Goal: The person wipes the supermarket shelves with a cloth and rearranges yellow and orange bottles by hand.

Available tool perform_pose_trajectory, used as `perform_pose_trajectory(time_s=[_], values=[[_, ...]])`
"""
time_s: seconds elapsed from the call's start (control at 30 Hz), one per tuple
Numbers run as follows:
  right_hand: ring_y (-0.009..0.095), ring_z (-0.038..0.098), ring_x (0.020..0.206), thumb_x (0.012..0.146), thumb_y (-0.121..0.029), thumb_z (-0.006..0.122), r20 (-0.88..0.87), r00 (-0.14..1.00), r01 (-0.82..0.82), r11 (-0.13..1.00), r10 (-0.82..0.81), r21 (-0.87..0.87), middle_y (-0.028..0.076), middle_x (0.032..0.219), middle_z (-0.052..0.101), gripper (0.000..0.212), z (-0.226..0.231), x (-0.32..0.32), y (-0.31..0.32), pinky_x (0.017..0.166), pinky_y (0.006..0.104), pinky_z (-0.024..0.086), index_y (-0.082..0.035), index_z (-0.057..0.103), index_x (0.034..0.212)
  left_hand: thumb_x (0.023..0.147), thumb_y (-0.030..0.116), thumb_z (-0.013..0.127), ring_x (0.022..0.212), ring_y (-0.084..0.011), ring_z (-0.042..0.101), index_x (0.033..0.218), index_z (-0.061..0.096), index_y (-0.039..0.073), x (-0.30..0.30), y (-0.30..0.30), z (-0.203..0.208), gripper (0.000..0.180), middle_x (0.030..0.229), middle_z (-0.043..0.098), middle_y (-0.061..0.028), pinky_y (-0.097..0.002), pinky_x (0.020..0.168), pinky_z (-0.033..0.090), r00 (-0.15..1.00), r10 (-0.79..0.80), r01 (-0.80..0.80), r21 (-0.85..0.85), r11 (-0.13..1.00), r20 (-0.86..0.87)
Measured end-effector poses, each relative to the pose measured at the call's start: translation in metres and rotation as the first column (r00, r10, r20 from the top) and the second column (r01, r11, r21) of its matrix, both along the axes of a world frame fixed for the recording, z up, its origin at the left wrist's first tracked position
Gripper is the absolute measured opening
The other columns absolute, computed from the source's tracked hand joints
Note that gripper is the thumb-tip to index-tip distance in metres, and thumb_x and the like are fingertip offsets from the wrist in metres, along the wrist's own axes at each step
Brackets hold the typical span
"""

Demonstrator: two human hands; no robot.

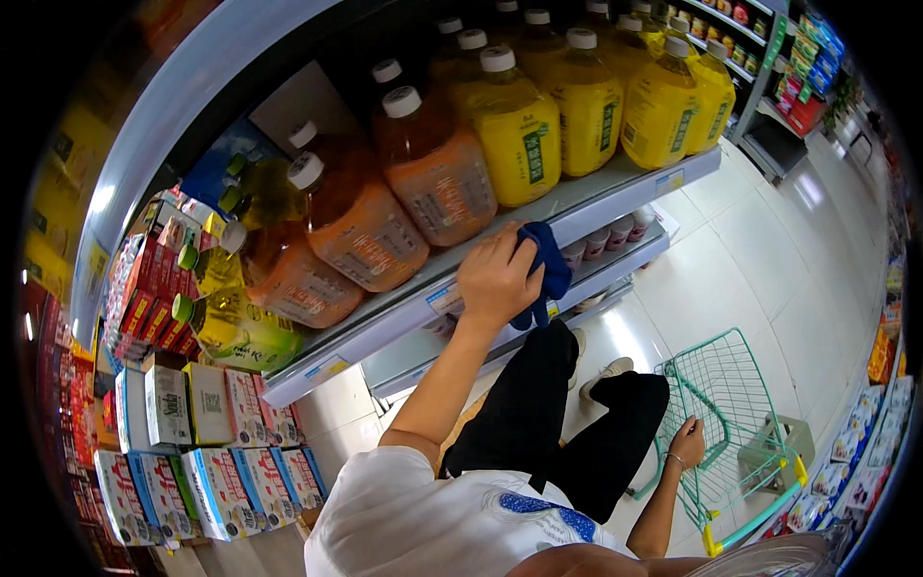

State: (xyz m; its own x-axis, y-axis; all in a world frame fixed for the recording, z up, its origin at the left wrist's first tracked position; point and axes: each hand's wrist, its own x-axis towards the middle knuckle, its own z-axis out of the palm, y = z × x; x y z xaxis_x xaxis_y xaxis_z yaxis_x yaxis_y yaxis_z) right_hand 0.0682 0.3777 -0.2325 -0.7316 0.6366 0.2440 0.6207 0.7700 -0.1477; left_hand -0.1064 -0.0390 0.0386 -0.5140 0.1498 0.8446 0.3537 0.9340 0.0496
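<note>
My left hand (493,279) is closed on a dark blue cloth (544,266) and presses it against the front edge of the drinks shelf (615,204). Just behind that hand stand large bottles of orange drink (439,178), with bottles of yellow drink (519,144) to their right. Down at the lower right, my right hand (686,443) has its fingers curled at the side of a green wire shopping cart (740,385) with yellow corner pieces. It looks closed on the cart's wire rim, though the fingertips are partly hidden.
Green-capped bottles (236,332) fill the shelf's left end. Stacked cartons (216,490) stand on the left. Cups (618,234) line a lower shelf. A grey-green stool (784,442) is beside the cart. Packaged goods (851,452) edge the right side; a tiled floor (760,260) runs between.
</note>
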Motion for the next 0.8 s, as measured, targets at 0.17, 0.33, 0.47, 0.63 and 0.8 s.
perform_pose_trajectory(time_s=[0.17, 0.33, 0.47, 0.63, 0.8], values=[[0.035, 0.06, 0.055, 0.097, -0.043, 0.047, 0.011, 1.0, 0.003, 1.0, -0.003, 0.003, 0.011, 0.061, 0.062, 0.035, -0.0023, 0.002, 0.0041, 0.047, 0.0481, 0.042, -0.015, 0.057, 0.08, 0.064, 0.016, 0.073, 0.078, -0.029, 0.067, 0.082, 0.066, 0.006, 0.0003, 0.0008, -0.0017, 0.023, 0.102, 0.069, -0.014, -0.0348, 0.069, 0.054, 1.0, 0.008, -0.008, -0.002, 1.0, 0.0], [0.033, 0.06, 0.053, 0.096, -0.042, 0.049, -0.031, 0.999, -0.006, 0.999, 0.007, 0.048, 0.01, 0.06, 0.061, 0.035, -0.0045, -0.001, 0.0038, 0.046, 0.0469, 0.042, -0.014, 0.058, 0.079, 0.063, 0.017, 0.075, 0.081, -0.0288, 0.068, 0.085, 0.067, 0.007, 0.002, 0.0016, 0.0, 0.025, 0.103, 0.07, -0.0131, -0.0352, 0.07, 0.054, 0.999, 0.034, -0.034, -0.005, 0.999, 0.042], [0.032, 0.059, 0.051, 0.094, -0.042, 0.053, -0.059, 0.998, -0.007, 0.994, 0.013, 0.108, 0.009, 0.059, 0.06, 0.032, -0.0048, -0.0018, 0.0043, 0.045, 0.0463, 0.042, -0.015, 0.057, 0.078, 0.063, 0.016, 0.075, 0.081, -0.0289, 0.068, 0.085, 0.067, 0.007, 0.0004, 0.0018, -0.0024, 0.025, 0.104, 0.07, -0.0135, -0.0359, 0.071, 0.054, 0.998, 0.049, -0.048, -0.019, 0.999, 0.035], [0.034, 0.06, 0.054, 0.096, -0.043, 0.048, -0.019, 1.0, 0.003, 0.996, -0.001, 0.088, 0.01, 0.06, 0.061, 0.032, -0.0063, -0.0005, 0.0053, 0.046, 0.0479, 0.042, -0.016, 0.056, 0.081, 0.063, 0.015, 0.075, 0.081, -0.0286, 0.067, 0.085, 0.067, 0.007, -0.0008, 0.0033, -0.0031, 0.025, 0.104, 0.069, -0.0131, -0.0351, 0.071, 0.054, 0.999, 0.048, -0.047, -0.021, 0.999, 0.017], [0.035, 0.059, 0.052, 0.096, -0.042, 0.048, -0.057, 0.998, -0.011, 0.997, 0.015, 0.079, 0.01, 0.058, 0.06, 0.031, -0.0063, 0.0011, 0.0044, 0.046, 0.048, 0.042, -0.015, 0.056, 0.081, 0.062, 0.016, 0.075, 0.083, -0.0273, 0.067, 0.088, 0.066, 0.008, 0.0004, 0.0038, -0.0029, 0.028, 0.106, 0.069, -0.0118, -0.0343, 0.073, 0.053, 0.998, 0.052, -0.051, -0.026, 0.998, 0.033]])
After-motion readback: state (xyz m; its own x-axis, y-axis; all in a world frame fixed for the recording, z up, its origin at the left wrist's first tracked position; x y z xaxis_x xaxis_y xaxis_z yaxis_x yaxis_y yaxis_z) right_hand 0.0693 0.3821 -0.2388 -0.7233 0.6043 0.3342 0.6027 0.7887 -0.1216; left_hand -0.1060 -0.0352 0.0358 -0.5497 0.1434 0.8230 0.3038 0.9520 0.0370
